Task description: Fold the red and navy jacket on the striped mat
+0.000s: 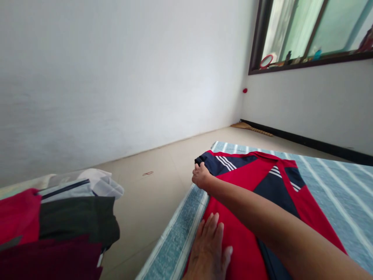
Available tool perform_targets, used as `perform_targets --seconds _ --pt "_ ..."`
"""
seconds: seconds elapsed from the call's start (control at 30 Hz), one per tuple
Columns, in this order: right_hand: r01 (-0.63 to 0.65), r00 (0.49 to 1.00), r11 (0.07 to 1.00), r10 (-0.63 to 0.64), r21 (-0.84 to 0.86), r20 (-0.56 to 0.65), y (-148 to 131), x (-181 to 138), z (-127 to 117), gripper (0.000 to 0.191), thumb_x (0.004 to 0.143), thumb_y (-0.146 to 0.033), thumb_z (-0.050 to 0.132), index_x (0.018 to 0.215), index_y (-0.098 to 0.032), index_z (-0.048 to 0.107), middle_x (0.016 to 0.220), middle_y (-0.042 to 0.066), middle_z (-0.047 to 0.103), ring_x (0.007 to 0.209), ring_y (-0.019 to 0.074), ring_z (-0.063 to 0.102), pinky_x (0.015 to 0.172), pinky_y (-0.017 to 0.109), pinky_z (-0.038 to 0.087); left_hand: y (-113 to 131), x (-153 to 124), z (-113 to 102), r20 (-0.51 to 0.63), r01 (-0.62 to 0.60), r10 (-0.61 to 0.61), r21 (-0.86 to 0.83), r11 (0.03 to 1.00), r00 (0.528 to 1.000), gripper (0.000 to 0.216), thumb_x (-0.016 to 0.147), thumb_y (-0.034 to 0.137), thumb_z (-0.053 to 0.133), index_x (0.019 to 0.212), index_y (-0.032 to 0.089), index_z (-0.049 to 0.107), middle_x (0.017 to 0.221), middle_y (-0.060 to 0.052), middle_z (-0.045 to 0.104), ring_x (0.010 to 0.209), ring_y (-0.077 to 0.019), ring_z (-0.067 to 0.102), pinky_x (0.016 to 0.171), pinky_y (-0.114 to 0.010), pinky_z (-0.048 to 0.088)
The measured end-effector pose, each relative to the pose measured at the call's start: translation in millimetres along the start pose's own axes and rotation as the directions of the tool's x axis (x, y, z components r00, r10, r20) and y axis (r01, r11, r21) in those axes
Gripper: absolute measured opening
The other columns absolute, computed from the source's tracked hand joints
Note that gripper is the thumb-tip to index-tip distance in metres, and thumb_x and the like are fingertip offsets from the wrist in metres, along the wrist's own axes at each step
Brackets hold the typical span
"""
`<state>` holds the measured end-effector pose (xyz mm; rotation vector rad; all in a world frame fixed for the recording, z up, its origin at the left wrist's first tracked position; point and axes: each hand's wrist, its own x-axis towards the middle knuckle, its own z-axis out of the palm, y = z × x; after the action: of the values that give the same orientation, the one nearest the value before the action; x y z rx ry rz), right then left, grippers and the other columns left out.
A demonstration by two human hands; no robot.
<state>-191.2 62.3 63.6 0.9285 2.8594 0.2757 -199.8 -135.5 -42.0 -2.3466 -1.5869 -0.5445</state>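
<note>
While your left hand (206,247) rests open on the red-and-navy garment (241,252) and your right hand (201,175) grips its dark corner (199,159), it lies largely spread on the striped sheet (349,202), arranging seemingly unfinished.

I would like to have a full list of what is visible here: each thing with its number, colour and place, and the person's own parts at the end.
cover: 1, blue and white, lower right
garment: 1, red, navy and white, spread on cover
clothes pile: 1, mixed colours, lower left
loop: 1, brownish, on floor
floor: 1, beige, centre
broom-like thing: 1, tan, far corner
baseboard: 1, black, right
walls: 2, white, background
red knob: 1, red, near wall corner
window: 1, dark-framed, upper right
disc: 1, red-rimmed, windowsill
small things: several, count unclear, mixed colours, windowsill
left hand: 1, bare, flat on garment
right hand: 1, bare, gripping garment's far left end
right arm: 1, bare, across garment
</note>
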Motion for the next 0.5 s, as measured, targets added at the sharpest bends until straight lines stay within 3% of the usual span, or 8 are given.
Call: perform_targets --seconds 0.17,0.3,0.4,0.5 --pt "0.026 0.999 1.000 -0.026 -0.009 0.020 8 0 -6 0.014 0.087 -0.022 0.061 0.098 -0.014 0.064 0.117 0.007 0.060 0.119 0.0245 0.048 0.100 0.050 0.036 0 6 -2 -0.190 -0.035 0.059 0.125 0.992 0.980 0.043 0.088 0.034 0.048 0.127 0.015 0.048 0.132 -0.013 0.054 0.123 -0.0258 0.049 0.094 -0.040 0.049" --pt "0.012 1.000 0.998 -0.013 0.065 0.012 28 1 -17 0.013 0.088 -0.025 0.061 0.096 -0.015 0.063 0.111 0.005 0.062 0.108 0.0210 0.055 0.093 0.045 0.044 0 12 -9 -0.220 -0.065 0.098 0.152 0.986 0.971 0.040 0.084 0.030 0.050 0.121 0.014 0.052 0.127 -0.012 0.058 0.120 -0.0243 0.052 0.093 -0.037 0.049" --pt "-0.078 0.997 0.984 0.081 0.158 -0.012 55 4 -27 0.018 0.087 -0.029 0.061 0.096 -0.014 0.063 0.103 0.005 0.064 0.096 0.0185 0.061 0.084 0.039 0.050 -1 14 -13 -0.185 -0.082 0.109 0.148 0.986 0.977 0.040 0.082 0.030 0.052 0.120 0.015 0.053 0.127 -0.012 0.059 0.119 -0.0245 0.053 0.092 -0.037 0.049" --pt "-0.222 0.963 0.935 0.254 0.277 -0.087 80 4 -35 0.020 0.087 -0.027 0.058 0.102 -0.016 0.063 0.098 0.006 0.066 0.089 0.0191 0.063 0.073 0.030 0.050 -2 13 -12 -0.187 -0.082 0.110 0.151 0.985 0.976 0.042 0.083 0.030 0.052 0.122 0.015 0.051 0.127 -0.011 0.059 0.118 -0.0246 0.054 0.092 -0.037 0.050"
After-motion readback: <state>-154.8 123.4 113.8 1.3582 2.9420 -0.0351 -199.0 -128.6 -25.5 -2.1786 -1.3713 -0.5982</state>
